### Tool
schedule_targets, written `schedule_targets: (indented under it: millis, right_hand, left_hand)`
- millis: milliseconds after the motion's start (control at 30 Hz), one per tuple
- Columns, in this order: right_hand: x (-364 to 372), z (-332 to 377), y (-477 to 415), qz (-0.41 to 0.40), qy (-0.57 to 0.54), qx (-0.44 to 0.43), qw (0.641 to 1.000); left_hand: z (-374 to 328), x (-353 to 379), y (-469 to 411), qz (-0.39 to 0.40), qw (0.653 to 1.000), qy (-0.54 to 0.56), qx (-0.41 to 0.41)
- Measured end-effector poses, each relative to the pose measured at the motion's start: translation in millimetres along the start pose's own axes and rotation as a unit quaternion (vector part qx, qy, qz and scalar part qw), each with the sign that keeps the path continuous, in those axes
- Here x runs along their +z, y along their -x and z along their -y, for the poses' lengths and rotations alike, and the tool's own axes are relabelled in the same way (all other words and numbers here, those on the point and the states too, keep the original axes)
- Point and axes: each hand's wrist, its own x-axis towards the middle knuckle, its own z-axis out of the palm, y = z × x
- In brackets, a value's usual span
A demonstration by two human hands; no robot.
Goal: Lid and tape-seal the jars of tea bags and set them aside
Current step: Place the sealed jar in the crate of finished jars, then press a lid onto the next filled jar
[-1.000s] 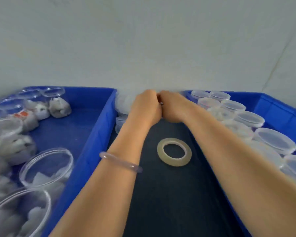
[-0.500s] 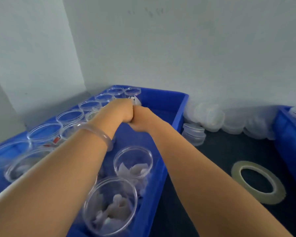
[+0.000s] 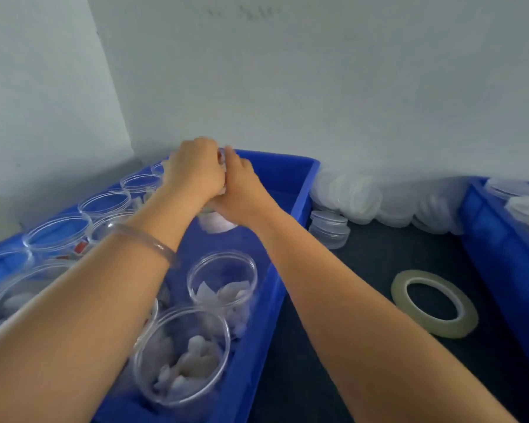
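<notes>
- A pale wall corner stands behind a dark mat [image 3: 364,300]. On the mat's left is a blue crate [image 3: 300,190], and a second blue crate [image 3: 501,239] sits at the right edge.
- The person's left hand [image 3: 196,169] and right hand [image 3: 242,190] meet over the far part of the left crate. Both are curled round a clear jar [image 3: 216,222] of tea bags, which shows between and beneath them.
- The fingertips are hidden on the far side, so it cannot be told whether a lid is on or how firmly it is seated.
- Open jars [image 3: 222,282] of tea bags fill the near part of the crate, under the forearms.
- Loose lids [image 3: 358,196] lean against the wall, and the tape roll [image 3: 434,306] lies flat on the mat, well apart from the hands.
- The step looks like handling one jar among its neighbours. It likely goes best with the jar kept upright and one hand steadying the body.
- The forearms, and the bracelet [image 3: 153,244] on the left wrist, should stay clear of the open rims, which could tip.
</notes>
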Motion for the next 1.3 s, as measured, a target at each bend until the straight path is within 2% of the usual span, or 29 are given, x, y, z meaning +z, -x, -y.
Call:
schedule_targets:
  millis: [67, 167, 267, 333, 400, 467, 533, 600, 700, 767, 833, 933, 1000, 1133, 1267, 1300]
  right_hand:
    - [-37.8, 1.3, 12.0, -0.111, -0.042, -0.004, 0.993]
    - [-98.2, -7.2, 44.4, -0.243, -0.042, 0.002, 0.969]
    - [-133.2, -31.3, 93.8, -0.318, 0.014, 0.045, 0.947]
    - [-134.6, -59.1, 134.5, -0.332, 0.018, 0.087, 0.939]
    - [-123.2, -82.6, 172.7, -0.32, -0.054, 0.115, 0.939]
    - [-109.0, -103.6, 193.7, -0.311, -0.104, 0.126, 0.936]
    - [-95.8, -121.5, 201.3, -0.294, -0.122, 0.132, 0.939]
    - [-83.5, -136.1, 203.2, -0.266, -0.134, 0.136, 0.945]
    - [-86.5, -150.3, 205.2, -0.156, -0.162, 0.104, 0.969]
    - [-102.5, -163.3, 205.3, -0.118, -0.246, 0.116, 0.955]
    - [-117.3, -177.7, 196.4, -0.146, -0.274, 0.17, 0.935]
    - [-124.5, -201.1, 162.4, -0.16, -0.053, 0.216, 0.962]
    - [-121.0, -205.6, 130.1, -0.102, 0.056, 0.201, 0.973]
    - [-110.7, -219.5, 79.0, -0.018, 0.004, 0.198, 0.98]
    - [-98.8, -229.7, 53.4, -0.017, 0.055, 0.186, 0.981]
    - [-98.3, -234.3, 51.9, 0.002, 0.113, 0.187, 0.976]
  left_hand:
    - [-42.6, -29.1, 14.0, -0.037, 0.992, 0.095, 0.072]
    - [-107.3, -51.3, 36.1, -0.066, 0.962, 0.204, 0.169]
    - [-154.8, -28.0, 62.7, -0.06, 0.931, 0.294, 0.206]
    - [-172.3, 13.5, 90.7, -0.08, 0.901, 0.385, 0.183]
    - [-171.0, 62.4, 120.4, -0.057, 0.857, 0.503, 0.098]
    - [-162.6, 104.2, 136.9, 0.052, 0.807, 0.588, 0.018]
    - [-151.6, 137.5, 144.0, 0.097, 0.777, 0.622, -0.007]
    - [-143.6, 156.3, 146.7, 0.084, 0.771, 0.632, -0.015]
    - [-136.0, 168.5, 145.9, 0.062, 0.768, 0.637, -0.015]
    - [-131.8, 174.3, 142.2, 0.06, 0.759, 0.648, -0.006]
    - [-129.3, 177.4, 138.8, 0.057, 0.75, 0.659, 0.007]
    - [-130.6, 183.1, 137.4, 0.048, 0.749, 0.661, 0.013]
    - [-131.1, 183.6, 137.9, 0.037, 0.75, 0.66, 0.013]
    - [-132.0, 186.2, 138.0, 0.017, 0.746, 0.666, 0.002]
    - [-131.4, 191.5, 139.2, 0.006, 0.739, 0.674, -0.002]
    - [-131.8, 191.5, 138.8, 0.006, 0.736, 0.677, -0.004]
